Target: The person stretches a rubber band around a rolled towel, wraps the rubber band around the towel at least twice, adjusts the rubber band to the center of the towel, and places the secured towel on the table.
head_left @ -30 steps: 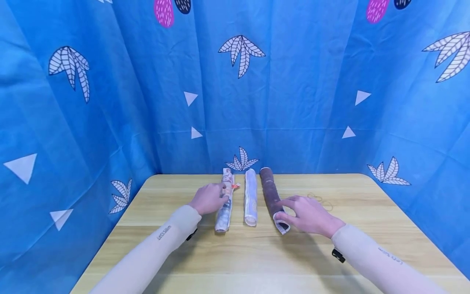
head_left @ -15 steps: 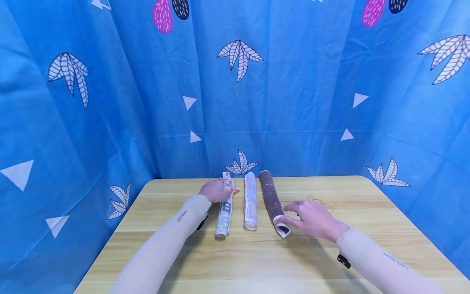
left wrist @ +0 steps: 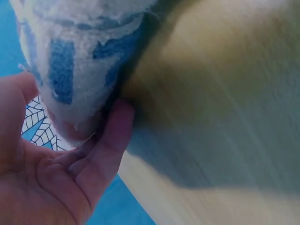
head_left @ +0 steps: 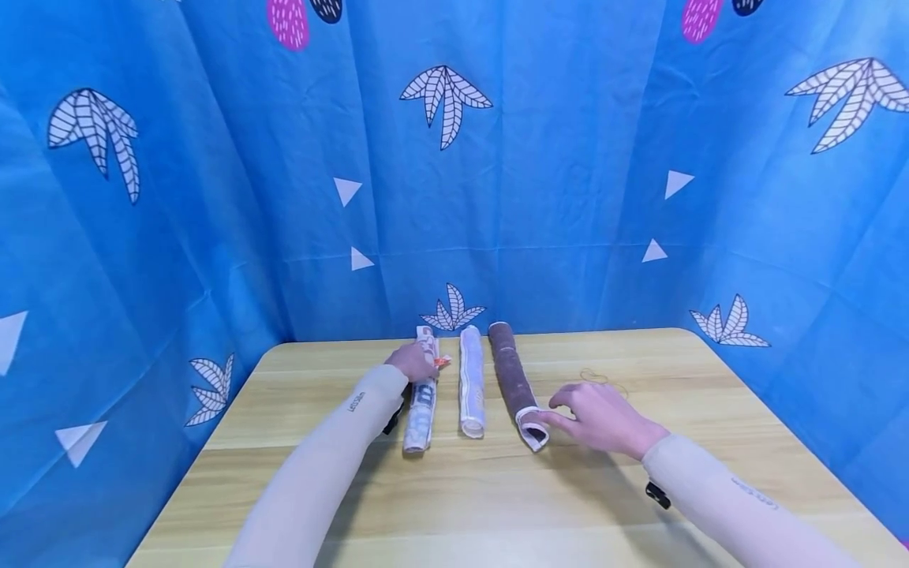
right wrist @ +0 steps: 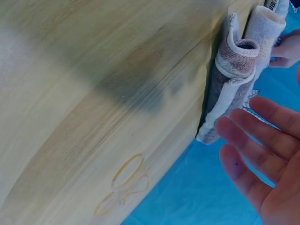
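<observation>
Three rolled towels lie side by side on the table. My left hand [head_left: 414, 363] grips the far part of the left roll, a white towel [head_left: 420, 422] with blue and reddish print; in the left wrist view thumb and fingers straddle this towel [left wrist: 84, 61]. A small orange tag [head_left: 442, 361] pokes out beside that hand. The lavender towel [head_left: 472, 386] lies in the middle, untouched. At the right is a brown towel [head_left: 510, 369] with white edging, its near end folded loosely open. My right hand [head_left: 600, 418] hovers beside that end, fingers extended and holding nothing in the right wrist view.
Thin yellow rubber bands [right wrist: 123, 183] lie on the wooden table [head_left: 454, 505], behind and right of my right hand. A blue patterned curtain [head_left: 540, 197] hangs close along the back edge and both sides.
My left hand has slid farther back along the white printed towel. My right hand has drawn slightly away from the brown towel. The head view has shifted a little.
</observation>
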The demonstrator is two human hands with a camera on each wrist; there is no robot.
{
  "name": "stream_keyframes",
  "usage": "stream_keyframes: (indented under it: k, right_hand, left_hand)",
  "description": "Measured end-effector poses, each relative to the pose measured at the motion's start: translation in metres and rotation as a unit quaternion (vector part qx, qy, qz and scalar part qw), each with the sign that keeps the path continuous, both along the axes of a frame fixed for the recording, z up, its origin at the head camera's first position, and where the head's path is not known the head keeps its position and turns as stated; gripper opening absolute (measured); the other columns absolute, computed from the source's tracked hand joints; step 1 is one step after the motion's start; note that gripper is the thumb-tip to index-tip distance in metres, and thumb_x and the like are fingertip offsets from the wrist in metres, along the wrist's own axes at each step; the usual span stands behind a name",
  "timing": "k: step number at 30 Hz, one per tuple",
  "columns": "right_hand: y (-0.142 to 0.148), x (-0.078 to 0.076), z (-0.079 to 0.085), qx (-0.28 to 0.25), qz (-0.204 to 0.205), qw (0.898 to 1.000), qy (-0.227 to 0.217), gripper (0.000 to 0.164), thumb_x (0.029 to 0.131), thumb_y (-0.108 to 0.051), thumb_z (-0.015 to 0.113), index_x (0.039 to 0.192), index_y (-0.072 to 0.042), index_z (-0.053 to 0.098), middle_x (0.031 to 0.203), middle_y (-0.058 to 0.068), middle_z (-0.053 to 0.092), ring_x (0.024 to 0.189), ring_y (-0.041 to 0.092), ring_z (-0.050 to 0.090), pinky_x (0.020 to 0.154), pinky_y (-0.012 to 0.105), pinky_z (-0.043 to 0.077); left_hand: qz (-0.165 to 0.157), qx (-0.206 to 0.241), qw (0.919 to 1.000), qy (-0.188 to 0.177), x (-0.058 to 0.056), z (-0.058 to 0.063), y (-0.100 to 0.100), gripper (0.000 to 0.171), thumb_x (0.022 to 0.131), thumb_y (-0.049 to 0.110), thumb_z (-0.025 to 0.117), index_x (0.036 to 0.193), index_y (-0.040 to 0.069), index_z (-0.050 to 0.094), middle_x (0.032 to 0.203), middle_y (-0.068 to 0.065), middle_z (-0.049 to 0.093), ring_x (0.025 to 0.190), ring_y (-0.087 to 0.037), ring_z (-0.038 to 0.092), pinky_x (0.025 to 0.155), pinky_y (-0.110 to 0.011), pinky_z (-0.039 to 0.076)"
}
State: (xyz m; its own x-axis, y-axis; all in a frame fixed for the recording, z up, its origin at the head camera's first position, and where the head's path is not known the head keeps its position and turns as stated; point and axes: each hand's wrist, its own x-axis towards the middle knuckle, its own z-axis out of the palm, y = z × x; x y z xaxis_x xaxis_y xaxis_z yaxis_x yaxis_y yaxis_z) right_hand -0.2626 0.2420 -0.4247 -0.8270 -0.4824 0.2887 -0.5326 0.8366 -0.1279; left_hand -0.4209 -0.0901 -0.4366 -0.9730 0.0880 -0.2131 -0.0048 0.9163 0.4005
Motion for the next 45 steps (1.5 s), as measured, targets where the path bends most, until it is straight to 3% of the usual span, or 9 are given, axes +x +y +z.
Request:
stream_keyframes:
  k: [9, 16, 27, 37, 45]
  right_hand:
    - [0.003, 0.0, -0.001, 0.007, 0.001, 1.0, -0.013, 0.036, 0.097, -0.046, 0.062, 0.103, -0.014, 0.077, 0.103, 0.002, 0.076, 0.094, 0.022, 0.073, 0.08, 0.043, 0.059]
    - [0.009, 0.001, -0.001, 0.014, -0.002, 1.0, -0.014, 0.029, 0.096, -0.043, 0.066, 0.101, -0.017, 0.078, 0.102, 0.001, 0.077, 0.093, 0.02, 0.073, 0.079, 0.042, 0.059]
    - [0.024, -0.003, -0.008, 0.023, -0.017, 0.999, -0.037, 0.026, 0.093, -0.029, 0.071, 0.108, -0.008, 0.075, 0.108, 0.006, 0.075, 0.101, 0.028, 0.071, 0.088, 0.047, 0.056]
    - [0.036, -0.014, -0.009, 0.018, -0.033, 0.998, -0.058, 0.029, 0.089, -0.021, 0.074, 0.112, -0.004, 0.073, 0.112, 0.011, 0.074, 0.106, 0.034, 0.07, 0.089, 0.05, 0.056]
    - [0.048, -0.018, -0.011, 0.011, -0.053, 0.996, -0.07, 0.03, 0.087, -0.013, 0.074, 0.116, -0.003, 0.072, 0.115, 0.013, 0.073, 0.107, 0.035, 0.069, 0.09, 0.052, 0.055]
  left_hand:
    - [0.022, 0.034, 0.9992, -0.004, 0.001, -0.006, -0.004, 0.045, 0.087, 0.025, 0.076, 0.124, 0.004, 0.061, 0.101, -0.01, 0.065, 0.084, -0.022, 0.064, 0.075, -0.032, 0.056]
    - [0.0, 0.039, 0.9991, 0.013, 0.01, -0.004, -0.007, 0.047, 0.088, 0.026, 0.073, 0.128, 0.004, 0.059, 0.106, -0.01, 0.064, 0.088, -0.023, 0.061, 0.079, -0.033, 0.054]
    - [0.006, 0.067, 0.9972, 0.03, 0.021, -0.01, -0.021, 0.065, 0.091, 0.033, 0.073, 0.145, 0.008, 0.047, 0.112, -0.011, 0.064, 0.083, -0.023, 0.062, 0.073, -0.035, 0.054]
    - [-0.033, 0.032, 0.9977, 0.051, 0.044, 0.012, -0.024, 0.079, 0.091, 0.041, 0.071, 0.155, 0.012, 0.034, 0.126, -0.014, 0.062, 0.088, -0.025, 0.062, 0.074, -0.04, 0.055]
    - [-0.062, 0.013, 0.9964, 0.055, 0.057, 0.016, -0.02, 0.075, 0.094, 0.047, 0.065, 0.155, 0.015, 0.035, 0.124, -0.013, 0.061, 0.09, -0.025, 0.061, 0.07, -0.037, 0.053]
